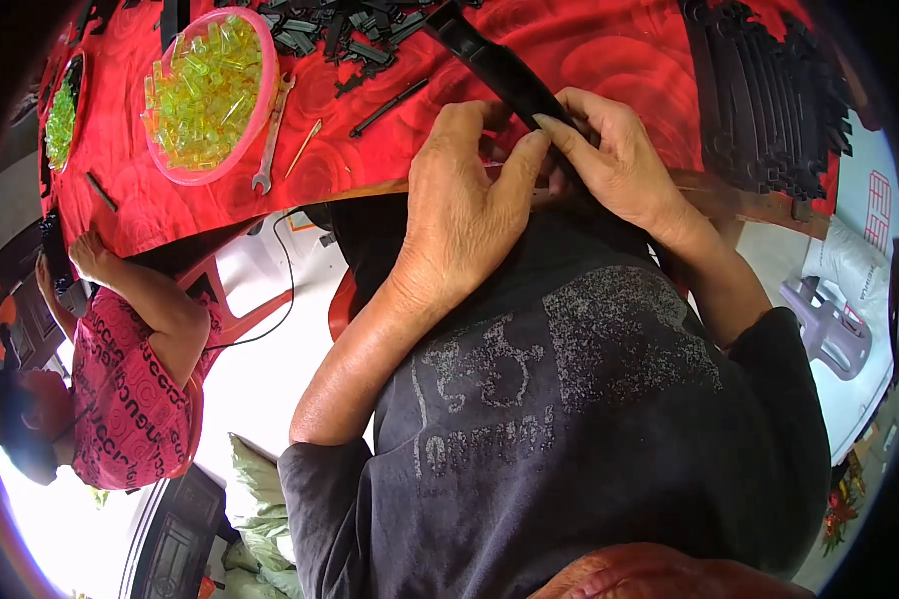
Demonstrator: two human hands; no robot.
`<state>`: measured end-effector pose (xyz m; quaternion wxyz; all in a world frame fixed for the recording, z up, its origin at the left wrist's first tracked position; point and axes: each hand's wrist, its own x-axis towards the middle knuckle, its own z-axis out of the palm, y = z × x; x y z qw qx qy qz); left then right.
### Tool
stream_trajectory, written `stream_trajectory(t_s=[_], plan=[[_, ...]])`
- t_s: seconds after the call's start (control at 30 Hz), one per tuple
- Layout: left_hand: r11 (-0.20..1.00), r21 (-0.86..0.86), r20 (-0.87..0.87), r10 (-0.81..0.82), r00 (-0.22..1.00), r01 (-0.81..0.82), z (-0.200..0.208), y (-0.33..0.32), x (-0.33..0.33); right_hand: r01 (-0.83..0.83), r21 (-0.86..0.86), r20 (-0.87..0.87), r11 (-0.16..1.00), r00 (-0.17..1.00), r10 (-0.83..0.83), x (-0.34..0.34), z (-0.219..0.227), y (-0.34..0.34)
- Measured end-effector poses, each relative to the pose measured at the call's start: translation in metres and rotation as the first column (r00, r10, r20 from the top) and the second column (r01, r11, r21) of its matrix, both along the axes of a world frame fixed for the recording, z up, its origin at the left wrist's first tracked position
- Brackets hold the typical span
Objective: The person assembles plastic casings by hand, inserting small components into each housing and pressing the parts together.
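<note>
A long black plastic bar (494, 65) slants from the far part of the red-covered table down toward my lap. My right hand (614, 155) is closed on its near part, thumb on top and fingers curled beneath. My left hand (464, 195) meets the bar from the other side, its thumb tip close to the right thumb and its fingers bent under. Whatever else is between the fingers is hidden by the hands and the bar. Just left of the left hand, a thin black pen-like rod (390, 108) lies on the cloth.
A pink basin (270, 95) of yellow-green clear pieces stands left, beside a wrench (272, 140) and a thin wooden stick (305, 148). Small black parts (350, 30) are heaped at the back. Long black bars (764, 100) lie right. Another person (140, 379) sits at the left.
</note>
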<state>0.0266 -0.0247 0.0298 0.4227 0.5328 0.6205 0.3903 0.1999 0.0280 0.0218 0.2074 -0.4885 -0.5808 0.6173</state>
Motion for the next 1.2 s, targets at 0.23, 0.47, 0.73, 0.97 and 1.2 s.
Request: stream_trajectory(t_s=[0.23, 0.47, 0.73, 0.97, 1.2], plan=[[0.999, -0.035, 0.074, -0.012, 0.997, 0.015, -0.010, 0.002, 0.009, 0.064, 0.132, -0.046, 0.989, 0.997, -0.059, -0.007, -0.027, -0.006], [0.989, -0.138, 0.126, 0.078, 0.989, -0.061, -0.002, 0.011, 0.010, 0.125, 0.116, -0.063, 0.985, 0.991, -0.118, -0.019, -0.009, -0.016], [0.994, -0.091, 0.101, 0.068, 0.993, -0.058, -0.002, 0.019, 0.008, 0.055, 0.130, -0.197, 0.990, 0.980, -0.028, -0.014, -0.013, -0.020], [0.998, -0.065, -0.069, -0.020, 0.997, 0.015, -0.005, 0.023, 0.007, 0.088, -0.049, -0.264, 0.995, 0.960, -0.097, 0.005, -0.008, -0.018], [0.991, 0.037, -0.131, -0.124, 0.984, 0.130, -0.010, 0.028, 0.035, 0.293, -0.119, -0.593, 0.949, 0.745, -0.304, 0.011, -0.030, 0.023]])
